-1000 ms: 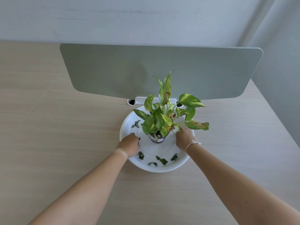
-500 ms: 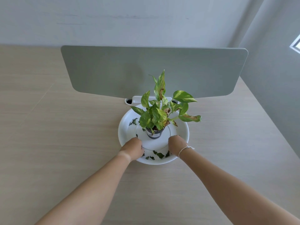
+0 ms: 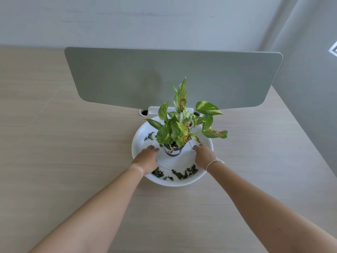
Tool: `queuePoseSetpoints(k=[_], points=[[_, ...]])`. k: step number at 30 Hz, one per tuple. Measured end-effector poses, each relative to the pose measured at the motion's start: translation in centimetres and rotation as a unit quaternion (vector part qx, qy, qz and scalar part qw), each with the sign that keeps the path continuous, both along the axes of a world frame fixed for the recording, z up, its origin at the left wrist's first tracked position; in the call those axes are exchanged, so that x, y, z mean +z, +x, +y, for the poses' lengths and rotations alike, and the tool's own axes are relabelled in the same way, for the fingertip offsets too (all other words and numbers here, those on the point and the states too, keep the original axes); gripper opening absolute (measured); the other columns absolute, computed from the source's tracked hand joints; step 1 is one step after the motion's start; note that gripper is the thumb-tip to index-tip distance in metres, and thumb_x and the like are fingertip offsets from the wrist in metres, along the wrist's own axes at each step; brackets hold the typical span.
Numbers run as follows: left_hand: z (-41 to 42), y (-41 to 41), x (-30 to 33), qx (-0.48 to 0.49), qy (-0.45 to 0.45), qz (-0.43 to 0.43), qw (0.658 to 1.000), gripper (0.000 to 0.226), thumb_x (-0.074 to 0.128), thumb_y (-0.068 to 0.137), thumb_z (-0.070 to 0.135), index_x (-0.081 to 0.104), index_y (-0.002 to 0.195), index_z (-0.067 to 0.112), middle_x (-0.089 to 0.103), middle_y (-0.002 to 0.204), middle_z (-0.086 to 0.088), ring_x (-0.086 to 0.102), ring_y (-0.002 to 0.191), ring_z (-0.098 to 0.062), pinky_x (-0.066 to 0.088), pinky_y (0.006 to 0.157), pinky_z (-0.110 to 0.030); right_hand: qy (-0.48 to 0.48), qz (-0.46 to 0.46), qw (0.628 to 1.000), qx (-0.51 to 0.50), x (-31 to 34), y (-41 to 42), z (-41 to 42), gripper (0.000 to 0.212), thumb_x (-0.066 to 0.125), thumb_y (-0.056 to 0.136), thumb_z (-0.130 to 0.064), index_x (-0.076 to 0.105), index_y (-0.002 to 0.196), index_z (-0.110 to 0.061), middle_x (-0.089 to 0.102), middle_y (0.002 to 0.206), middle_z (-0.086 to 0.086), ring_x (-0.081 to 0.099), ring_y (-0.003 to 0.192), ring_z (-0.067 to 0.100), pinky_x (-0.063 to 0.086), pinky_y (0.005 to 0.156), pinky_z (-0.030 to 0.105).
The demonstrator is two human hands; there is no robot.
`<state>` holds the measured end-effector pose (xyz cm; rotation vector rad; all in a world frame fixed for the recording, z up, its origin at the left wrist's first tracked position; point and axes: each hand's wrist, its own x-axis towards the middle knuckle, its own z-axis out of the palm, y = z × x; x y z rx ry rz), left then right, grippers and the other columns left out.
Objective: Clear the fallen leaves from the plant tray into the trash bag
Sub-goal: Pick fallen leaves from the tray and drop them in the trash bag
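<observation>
Both hands reach into the white tray (image 3: 207, 143), palms down. The left hand (image 3: 145, 158) and right hand (image 3: 203, 155) have loosely curled fingers flanking the small pot (image 3: 172, 150); whether they grip anything cannot be told. Dark fallen leaves (image 3: 183, 172) lie along the tray's near edge, on the wooden desk (image 3: 73, 152).

The plant tray (image 3: 138, 143) was plain white, and the fallen leaves (image 3: 182, 174) in it were dark green. At the tray's middle, the pot (image 3: 172, 151) was black with a pale label. The plant (image 3: 179, 123) above the tray had bright green leaves streaked with yellow, a few patched brown. Behind the tray, the divider panel (image 3: 127, 77) was muted grey-green on a white bracket (image 3: 154, 110). The desk (image 3: 73, 143) under the tray was pale beige wood grain. A thin white string bracelet (image 3: 212, 163) crossed the wrist at the tray's right edge.
</observation>
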<state>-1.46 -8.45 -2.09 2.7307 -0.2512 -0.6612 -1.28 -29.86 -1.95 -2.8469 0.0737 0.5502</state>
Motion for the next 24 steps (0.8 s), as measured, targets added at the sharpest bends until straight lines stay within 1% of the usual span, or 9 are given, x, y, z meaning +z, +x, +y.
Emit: queuePoseSetpoints(k=[2, 4, 11, 12, 14, 17, 19, 21, 24], points=[[0.2, 0.4, -0.2, -0.015, 0.021, 0.017, 1.000, 0.055, 0.036, 0.095, 0.010, 0.025, 0.149, 0.015, 0.014, 0.160, -0.006, 0.032, 0.140, -0.029, 0.038, 0.111, -0.041, 0.008, 0.010, 1.000, 0.002, -0.3, 0.4, 0.1, 0.050, 0.037, 0.086, 0.009, 0.047, 0.133, -0.007, 0.046, 0.133, 0.014, 0.059, 0.110, 0.031, 0.052, 0.093, 0.036], [0.4, 0.6, -0.4, -0.031, 0.043, 0.026, 0.998, 0.055, 0.036, 0.095, 0.011, 0.024, 0.149, 0.014, 0.010, 0.161, -0.004, 0.033, 0.139, -0.028, 0.038, 0.111, -0.041, 0.005, 0.015, 1.000, 0.002, -0.4, 0.7, 0.2, 0.049, 0.037, 0.087, 0.007, 0.046, 0.134, -0.007, 0.046, 0.133, 0.015, 0.059, 0.111, 0.032, 0.051, 0.095, 0.037], [0.3, 0.6, -0.5, -0.017, 0.050, 0.008, 0.999, 0.043, 0.037, 0.093, 0.007, 0.043, 0.135, 0.001, 0.026, 0.155, -0.010, 0.051, 0.121, -0.030, 0.044, 0.103, -0.039, -0.018, 0.017, 1.000, -0.005, -0.6, 0.9, 0.8, 0.044, 0.036, 0.091, 0.002, 0.046, 0.133, -0.006, 0.048, 0.129, 0.016, 0.057, 0.115, 0.032, 0.048, 0.098, 0.036], [0.3, 0.4, -0.5, -0.005, 0.046, 0.006, 0.999, 0.042, 0.037, 0.093, 0.007, 0.044, 0.134, 0.000, 0.034, 0.151, -0.013, 0.055, 0.115, -0.030, 0.047, 0.100, -0.039, -0.020, 0.018, 1.000, -0.007, -0.6, 0.7, 0.9, 0.041, 0.036, 0.091, 0.001, 0.047, 0.130, -0.005, 0.048, 0.128, 0.016, 0.057, 0.114, 0.032, 0.048, 0.096, 0.036], [0.2, 0.0, -0.6, 0.030, 0.029, 0.001, 0.999, 0.039, 0.038, 0.093, 0.007, 0.046, 0.129, 0.000, 0.053, 0.132, -0.015, 0.060, 0.104, -0.031, 0.051, 0.094, -0.040, -0.022, 0.019, 1.000, -0.010, -0.6, 0.1, 1.1, 0.037, 0.037, 0.090, 0.000, 0.050, 0.125, -0.002, 0.049, 0.126, 0.016, 0.058, 0.111, 0.033, 0.049, 0.092, 0.037], [0.1, -0.7, -0.5, 0.071, 0.004, -0.004, 0.997, 0.025, 0.038, 0.093, 0.005, 0.053, 0.112, -0.001, 0.061, 0.110, -0.015, 0.062, 0.095, -0.031, 0.053, 0.087, -0.039, -0.017, 0.020, 1.000, -0.010, -0.5, -0.7, 1.4, 0.035, 0.039, 0.089, -0.003, 0.053, 0.121, -0.002, 0.051, 0.124, 0.015, 0.059, 0.108, 0.031, 0.050, 0.088, 0.034], [-0.1, -1.2, -0.2, 0.079, 0.007, -0.008, 0.997, 0.015, 0.038, 0.093, 0.005, 0.052, 0.087, 0.002, 0.057, 0.090, -0.012, 0.057, 0.083, -0.028, 0.049, 0.073, -0.033, -0.007, 0.027, 1.000, -0.005, -0.4, -1.2, 1.7, 0.035, 0.040, 0.090, -0.005, 0.053, 0.122, -0.003, 0.052, 0.123, 0.014, 0.060, 0.108, 0.030, 0.049, 0.087, 0.032], [-0.3, -1.9, 0.0, 0.086, 0.009, -0.006, 0.996, 0.028, 0.040, 0.092, 0.006, 0.040, 0.064, 0.010, 0.045, 0.069, -0.004, 0.049, 0.071, -0.025, 0.040, 0.063, -0.030, 0.002, 0.032, 0.999, -0.001, -0.3, -1.6, 1.9, 0.034, 0.040, 0.091, -0.008, 0.053, 0.123, -0.004, 0.052, 0.123, 0.014, 0.060, 0.107, 0.029, 0.049, 0.088, 0.032], [-0.5, -2.7, 0.2, 0.093, -0.016, 0.001, 0.996, 0.038, 0.044, 0.085, 0.006, 0.026, 0.053, 0.014, 0.029, 0.055, 0.000, 0.032, 0.052, -0.018, 0.026, 0.048, -0.025, 0.006, 0.033, 0.999, 0.009, -0.2, -2.3, 2.2, 0.035, 0.044, 0.092, -0.015, 0.053, 0.123, -0.004, 0.051, 0.124, 0.015, 0.060, 0.107, 0.029, 0.048, 0.088, 0.032]])
